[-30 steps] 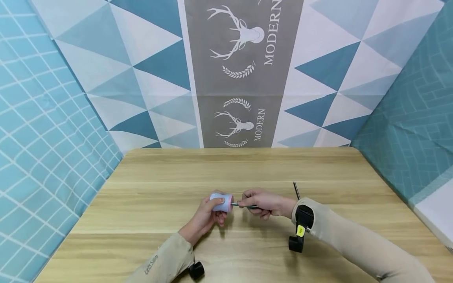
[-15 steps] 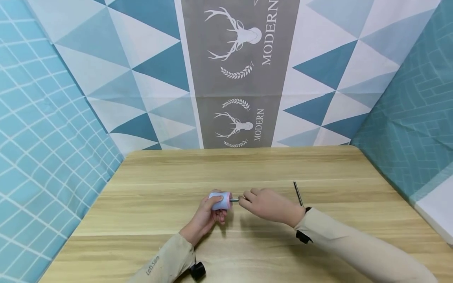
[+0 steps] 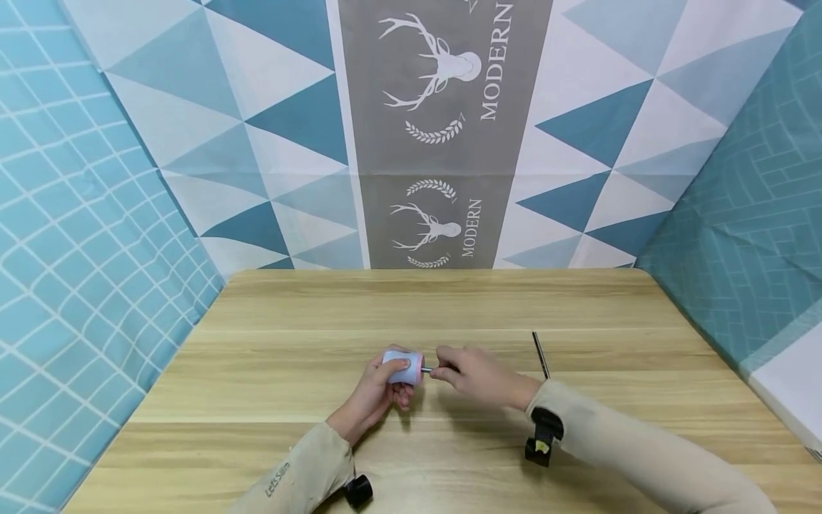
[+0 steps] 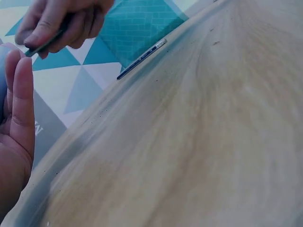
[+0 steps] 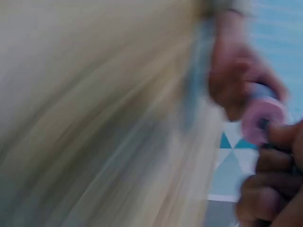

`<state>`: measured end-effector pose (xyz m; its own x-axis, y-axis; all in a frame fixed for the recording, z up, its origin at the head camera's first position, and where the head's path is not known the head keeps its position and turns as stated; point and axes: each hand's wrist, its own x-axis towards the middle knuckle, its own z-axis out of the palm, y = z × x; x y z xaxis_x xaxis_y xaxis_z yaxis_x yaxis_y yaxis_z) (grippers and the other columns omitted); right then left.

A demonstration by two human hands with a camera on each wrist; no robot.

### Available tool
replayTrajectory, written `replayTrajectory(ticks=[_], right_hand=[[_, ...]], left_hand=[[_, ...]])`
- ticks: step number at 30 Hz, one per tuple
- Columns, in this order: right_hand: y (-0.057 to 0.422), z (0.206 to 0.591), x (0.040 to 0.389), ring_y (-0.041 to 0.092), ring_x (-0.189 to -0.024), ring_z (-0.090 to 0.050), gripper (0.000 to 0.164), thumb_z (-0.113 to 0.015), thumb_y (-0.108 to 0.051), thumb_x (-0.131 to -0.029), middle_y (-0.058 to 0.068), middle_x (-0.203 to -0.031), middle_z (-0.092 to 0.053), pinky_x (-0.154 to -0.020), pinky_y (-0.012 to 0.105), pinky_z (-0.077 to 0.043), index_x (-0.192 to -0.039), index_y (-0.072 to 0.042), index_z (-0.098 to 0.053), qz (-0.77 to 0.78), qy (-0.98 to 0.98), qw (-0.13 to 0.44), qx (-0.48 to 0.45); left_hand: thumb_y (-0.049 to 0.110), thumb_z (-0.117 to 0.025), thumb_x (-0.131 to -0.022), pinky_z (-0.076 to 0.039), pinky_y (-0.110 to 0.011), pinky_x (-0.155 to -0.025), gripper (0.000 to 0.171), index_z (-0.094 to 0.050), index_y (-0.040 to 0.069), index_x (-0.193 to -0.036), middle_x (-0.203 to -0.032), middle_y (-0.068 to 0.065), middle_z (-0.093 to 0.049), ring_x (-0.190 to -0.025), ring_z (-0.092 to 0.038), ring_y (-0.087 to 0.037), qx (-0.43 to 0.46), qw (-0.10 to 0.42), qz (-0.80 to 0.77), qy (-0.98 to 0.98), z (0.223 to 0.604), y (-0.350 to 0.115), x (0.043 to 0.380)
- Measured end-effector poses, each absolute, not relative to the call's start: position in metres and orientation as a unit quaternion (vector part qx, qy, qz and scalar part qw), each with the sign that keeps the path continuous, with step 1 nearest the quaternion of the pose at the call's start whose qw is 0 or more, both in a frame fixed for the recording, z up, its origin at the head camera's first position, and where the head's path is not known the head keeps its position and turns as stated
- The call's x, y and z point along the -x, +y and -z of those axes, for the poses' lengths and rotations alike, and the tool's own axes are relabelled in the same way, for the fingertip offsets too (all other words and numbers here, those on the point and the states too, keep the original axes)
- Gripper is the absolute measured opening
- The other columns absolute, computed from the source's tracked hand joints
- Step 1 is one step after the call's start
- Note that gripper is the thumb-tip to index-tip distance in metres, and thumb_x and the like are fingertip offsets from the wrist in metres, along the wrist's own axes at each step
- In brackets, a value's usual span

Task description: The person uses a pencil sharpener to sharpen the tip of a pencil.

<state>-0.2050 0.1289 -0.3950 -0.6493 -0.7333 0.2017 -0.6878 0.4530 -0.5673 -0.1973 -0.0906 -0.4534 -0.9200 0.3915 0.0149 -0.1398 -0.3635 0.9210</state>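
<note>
A pale blue, barrel-shaped pencil sharpener with a pink end is held in my left hand, thumb on its side, a little above the table. From the pink end a dark pencil sticks out to the right. My right hand pinches this pencil close to the opening, fingers curled around it. Its tip is hidden inside the sharpener. In the left wrist view, the sharpener is mostly cut off at the left edge. The right wrist view is blurred.
Another dark pencil lies on the wooden table just beyond my right wrist, partly covered by the sleeve. A white box-like edge stands at the far right. Patterned cloth walls enclose the back and sides.
My right hand has turned over the pencil, rolling back-up and then partly back, while staying at the sharpener's pink end. The left hand and the sharpener have hardly moved.
</note>
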Motion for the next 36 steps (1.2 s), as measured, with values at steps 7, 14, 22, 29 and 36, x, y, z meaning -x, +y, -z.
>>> replayTrajectory(ticks=[7, 14, 22, 29, 36], right_hand=[[0.134, 0.382, 0.223, 0.006, -0.041, -0.017, 0.024, -0.05, -0.019, -0.103, -0.005, -0.051, -0.027, -0.037, 0.021, -0.013, -0.085, -0.003, -0.054, 0.548, 0.711, 0.409, 0.165], [0.135, 0.38, 0.219, 0.006, -0.044, -0.035, 0.023, -0.065, -0.019, -0.097, -0.002, -0.057, -0.05, -0.04, 0.021, -0.03, -0.08, -0.004, -0.06, 0.427, 0.816, 0.214, 0.327], [0.132, 0.374, 0.213, 0.001, -0.046, -0.042, 0.02, -0.066, -0.012, -0.095, -0.008, -0.055, -0.051, -0.043, 0.017, -0.033, -0.078, -0.003, -0.065, 0.348, 0.846, 0.131, 0.381], [0.141, 0.375, 0.206, 0.003, -0.042, -0.042, 0.02, -0.066, -0.014, -0.095, -0.008, -0.053, -0.05, -0.039, 0.02, -0.037, -0.077, -0.006, -0.065, 0.344, 0.854, 0.144, 0.362], [0.165, 0.362, 0.205, 0.008, -0.039, -0.04, 0.02, -0.065, -0.012, -0.096, -0.001, -0.052, -0.051, -0.039, 0.021, -0.036, -0.076, -0.008, -0.064, 0.371, 0.848, 0.182, 0.331]], left_hand=[[0.013, -0.053, -0.094, -0.053, -0.023, -0.042, 0.012, -0.06, 0.013, -0.104, -0.061, -0.002, -0.064, -0.045, -0.059, -0.007, -0.124, 0.166, -0.814, 0.542, 0.451, -0.091, 0.196], [0.018, -0.055, -0.094, -0.053, -0.023, -0.043, 0.013, -0.059, 0.013, -0.105, -0.061, -0.002, -0.064, -0.045, -0.058, -0.007, -0.111, 0.168, -0.806, 0.556, 0.449, -0.092, 0.199], [0.014, -0.055, -0.093, -0.054, -0.023, -0.043, 0.013, -0.062, 0.014, -0.105, -0.061, -0.002, -0.064, -0.045, -0.058, -0.007, -0.108, 0.172, -0.809, 0.551, 0.45, -0.093, 0.198], [0.014, -0.056, -0.093, -0.054, -0.023, -0.043, 0.014, -0.062, 0.015, -0.105, -0.061, -0.002, -0.065, -0.045, -0.058, -0.006, -0.112, 0.189, -0.807, 0.548, 0.453, -0.092, 0.197], [0.012, -0.053, -0.092, -0.053, -0.021, -0.043, 0.016, -0.059, 0.01, -0.107, -0.061, -0.002, -0.065, -0.045, -0.058, -0.006, -0.108, 0.165, -0.831, 0.52, 0.453, -0.095, 0.197]])
